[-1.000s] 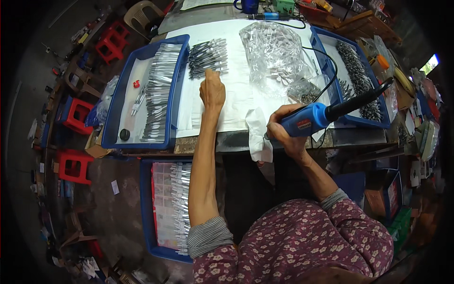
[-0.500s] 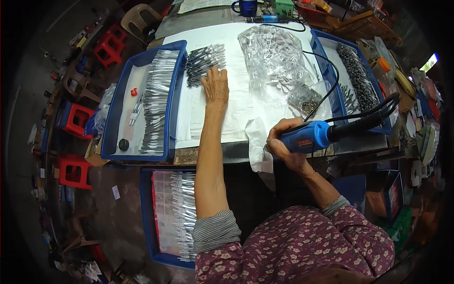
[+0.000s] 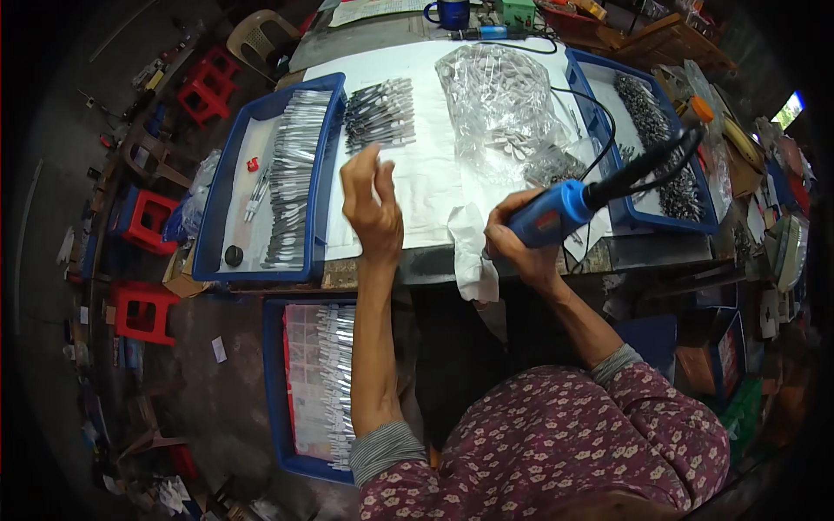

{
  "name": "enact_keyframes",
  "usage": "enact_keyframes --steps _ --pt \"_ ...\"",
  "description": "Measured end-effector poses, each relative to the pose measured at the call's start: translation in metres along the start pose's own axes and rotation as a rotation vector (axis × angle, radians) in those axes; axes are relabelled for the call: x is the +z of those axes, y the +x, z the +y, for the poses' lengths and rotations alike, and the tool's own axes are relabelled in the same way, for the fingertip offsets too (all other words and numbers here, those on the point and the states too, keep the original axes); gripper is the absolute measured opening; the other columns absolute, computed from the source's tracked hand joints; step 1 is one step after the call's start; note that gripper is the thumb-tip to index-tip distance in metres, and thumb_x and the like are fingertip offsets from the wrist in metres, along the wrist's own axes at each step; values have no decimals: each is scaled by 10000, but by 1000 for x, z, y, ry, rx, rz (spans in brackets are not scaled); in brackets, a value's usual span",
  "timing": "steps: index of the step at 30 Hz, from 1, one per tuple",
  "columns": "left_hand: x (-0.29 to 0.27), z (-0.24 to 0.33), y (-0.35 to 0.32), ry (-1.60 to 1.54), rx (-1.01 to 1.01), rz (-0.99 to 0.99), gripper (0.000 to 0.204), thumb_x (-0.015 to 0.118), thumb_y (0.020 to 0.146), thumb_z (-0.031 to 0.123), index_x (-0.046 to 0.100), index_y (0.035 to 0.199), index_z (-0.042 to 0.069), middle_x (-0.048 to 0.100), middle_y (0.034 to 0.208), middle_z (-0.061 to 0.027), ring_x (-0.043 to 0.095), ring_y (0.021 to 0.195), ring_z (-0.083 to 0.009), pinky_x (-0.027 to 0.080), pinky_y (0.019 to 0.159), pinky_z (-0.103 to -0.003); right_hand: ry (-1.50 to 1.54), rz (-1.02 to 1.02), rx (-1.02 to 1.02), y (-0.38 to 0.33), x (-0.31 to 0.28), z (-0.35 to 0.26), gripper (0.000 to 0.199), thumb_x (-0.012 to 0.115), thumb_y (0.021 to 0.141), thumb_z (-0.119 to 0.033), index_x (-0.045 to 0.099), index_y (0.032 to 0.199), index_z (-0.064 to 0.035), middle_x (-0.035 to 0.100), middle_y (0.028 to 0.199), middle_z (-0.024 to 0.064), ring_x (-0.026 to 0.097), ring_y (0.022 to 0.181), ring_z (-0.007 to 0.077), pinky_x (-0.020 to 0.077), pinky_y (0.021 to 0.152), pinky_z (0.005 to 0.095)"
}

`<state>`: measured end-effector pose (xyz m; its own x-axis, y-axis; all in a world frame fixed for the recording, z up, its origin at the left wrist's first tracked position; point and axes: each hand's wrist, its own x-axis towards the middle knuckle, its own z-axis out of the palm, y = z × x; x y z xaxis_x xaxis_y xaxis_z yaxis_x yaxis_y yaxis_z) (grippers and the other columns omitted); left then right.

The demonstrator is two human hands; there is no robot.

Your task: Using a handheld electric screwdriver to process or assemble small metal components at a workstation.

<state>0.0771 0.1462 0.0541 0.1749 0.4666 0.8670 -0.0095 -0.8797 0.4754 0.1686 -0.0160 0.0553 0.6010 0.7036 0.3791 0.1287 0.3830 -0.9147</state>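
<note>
My right hand [image 3: 519,239] is closed around a blue electric screwdriver [image 3: 547,213], whose black cable runs off to the upper right. My left hand [image 3: 373,204] is raised over the table's near edge with its fingers curled; whatever they may hold is hidden. Just beyond it, a row of slender dark and silver pieces [image 3: 380,113] lies on white paper [image 3: 430,156]. A clear plastic bag [image 3: 499,95] of small pale grey parts is to the right of the row. A smaller bag [image 3: 556,163] of tiny parts lies beside it.
A blue tray [image 3: 334,174] of slim silver pieces stands left; another blue tray [image 3: 615,143] with dark pieces stands right. Below the table edge sits a third tray [image 3: 274,382]. A white cloth or paper [image 3: 469,252] hangs over the edge. A blue mug [image 3: 452,13] stands at the back.
My left hand has drawn back toward me from the row of dark pieces, its fingers now curled. The screwdriver in my right hand has shifted slightly left and up.
</note>
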Motion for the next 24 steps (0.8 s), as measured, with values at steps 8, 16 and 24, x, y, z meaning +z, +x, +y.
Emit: enact_keyframes --steps 8,16,24 --pt "-48 84 -80 -813 -1035 -118 320 456 904 172 367 1189 58 513 660 -48 393 444 -42 300 369 -154 37 65 3 7 1 0 176 569 720 43 477 861 -7 540 667 55 532 545 112 442 503 239" --pt "-30 102 -120 -931 -1330 -427 454 395 855 44 190 1260 50 512 707 -74 404 505 -65 346 440 -189 23 63 -70 6 4 1 141 584 710 31 516 833 16 557 658 57 536 521 106 439 477 220" --pt "6 98 -126 -824 -1323 -342 318 436 860 85 247 1113 51 513 641 -93 435 438 -91 337 341 -202 -25 35 -78 5 4 -1 133 586 699 37 533 817 10 566 652 50 555 530 98 455 481 220"
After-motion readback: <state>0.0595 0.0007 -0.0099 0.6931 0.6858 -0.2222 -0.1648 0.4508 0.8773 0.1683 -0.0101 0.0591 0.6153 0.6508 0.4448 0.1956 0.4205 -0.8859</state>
